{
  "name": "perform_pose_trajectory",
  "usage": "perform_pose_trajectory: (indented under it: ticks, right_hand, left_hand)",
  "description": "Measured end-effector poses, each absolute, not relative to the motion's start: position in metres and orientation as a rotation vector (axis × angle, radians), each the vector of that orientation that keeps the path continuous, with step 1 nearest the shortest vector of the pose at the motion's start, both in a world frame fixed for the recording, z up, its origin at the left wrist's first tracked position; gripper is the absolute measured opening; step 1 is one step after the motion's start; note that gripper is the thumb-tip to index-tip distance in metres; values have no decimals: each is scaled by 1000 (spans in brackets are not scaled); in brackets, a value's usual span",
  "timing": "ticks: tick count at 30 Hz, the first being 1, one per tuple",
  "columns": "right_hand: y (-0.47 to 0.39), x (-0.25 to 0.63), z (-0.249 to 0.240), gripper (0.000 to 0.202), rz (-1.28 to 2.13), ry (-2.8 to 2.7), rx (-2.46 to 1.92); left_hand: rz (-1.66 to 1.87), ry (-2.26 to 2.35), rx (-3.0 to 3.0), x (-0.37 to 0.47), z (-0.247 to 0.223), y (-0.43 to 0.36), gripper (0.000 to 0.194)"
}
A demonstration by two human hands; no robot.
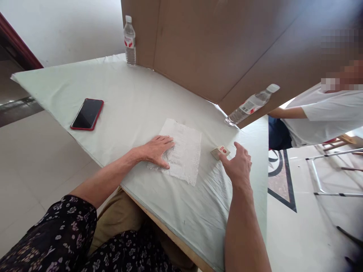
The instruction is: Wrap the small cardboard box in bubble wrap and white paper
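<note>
Counter (113,87): pale green cloth covers its top, and your two forearms reach over its near edge.
Cardboard panel (193,45): brown and creased, it stands along the far side of the counter.
Person (326,113): sits off to your right past the panel, in a white short-sleeved shirt.
Bubble wrap (185,151): one whitish sheet lies flat on the counter in front of you, between your hands.
Bottles: the left bottle (129,47) stands upright against the panel's left end; the right bottle (252,105), white-capped too, is at the panel's right end and looks tilted from your view.
Left grip (157,150): your fingers are spread, palm down on the wrap's left part, clasping nothing.
Right grip (238,162): your thumb and fingers stand well apart, with nothing held.
Phone (87,114): dark screen up, red case, near the counter's left edge.
Packet (224,148): small, gold and red, it lies right of the wrap, by your right thumb; whether they touch, you cannot tell.
</note>
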State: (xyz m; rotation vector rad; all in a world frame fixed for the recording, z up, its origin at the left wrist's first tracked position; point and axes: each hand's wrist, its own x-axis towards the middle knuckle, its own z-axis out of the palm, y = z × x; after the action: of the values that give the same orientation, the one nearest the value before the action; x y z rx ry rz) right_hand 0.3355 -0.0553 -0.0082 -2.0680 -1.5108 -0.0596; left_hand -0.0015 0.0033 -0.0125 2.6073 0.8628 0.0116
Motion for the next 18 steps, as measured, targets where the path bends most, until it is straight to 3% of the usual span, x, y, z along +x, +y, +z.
perform_pose_trajectory:
  ticks: [4,7,13,18]
  right_hand:
    - [-53,340,-26,62,211,-1387,-2063]
    - [-56,322,-27,54,219,-1402,-1902]
    - [-53,250,-22,47,291,-1677,-1505]
    - [-49,223,-40,53,412,-1914,-1464]
  left_hand:
    - [95,907,2544,-1,-12,4,92]
    - [225,975,2517,1,-13,5,83]
    - [233,1002,2550,4,-16,6,90]
    - [247,993,2552,5,-16,5,86]
